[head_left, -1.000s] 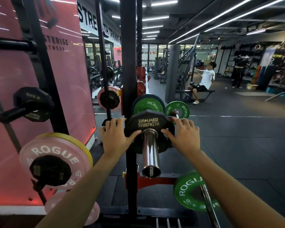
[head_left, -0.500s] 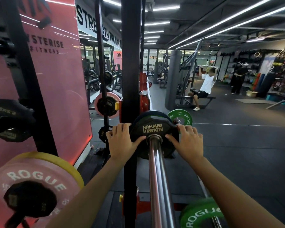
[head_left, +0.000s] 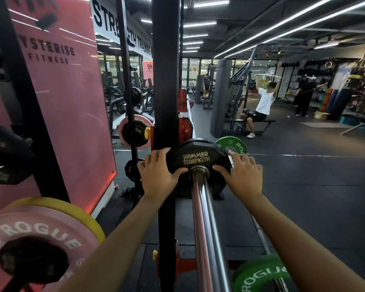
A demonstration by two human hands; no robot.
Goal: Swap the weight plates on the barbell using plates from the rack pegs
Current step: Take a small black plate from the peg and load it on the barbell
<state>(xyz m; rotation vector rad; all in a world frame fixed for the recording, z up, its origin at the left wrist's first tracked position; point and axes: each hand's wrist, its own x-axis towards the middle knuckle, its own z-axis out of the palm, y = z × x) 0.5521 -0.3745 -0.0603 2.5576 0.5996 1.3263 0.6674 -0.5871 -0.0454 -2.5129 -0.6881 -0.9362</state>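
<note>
Both hands held the black plate (head_left: 198,165) by its rim, left hand (head_left: 158,171) and right hand (head_left: 241,175) level on either side. It sat far along the barbell sleeve (head_left: 204,224), which ran straight back toward me, so I judged it would slide along that line.

Counted: two hands (head_left: 159,171) (head_left: 241,175), one chrome barbell sleeve (head_left: 204,228), one black Hammer Strength plate (head_left: 196,159), two green plates (head_left: 232,145) (head_left: 261,275), two pink plates (head_left: 36,234) (head_left: 133,121).
</note>
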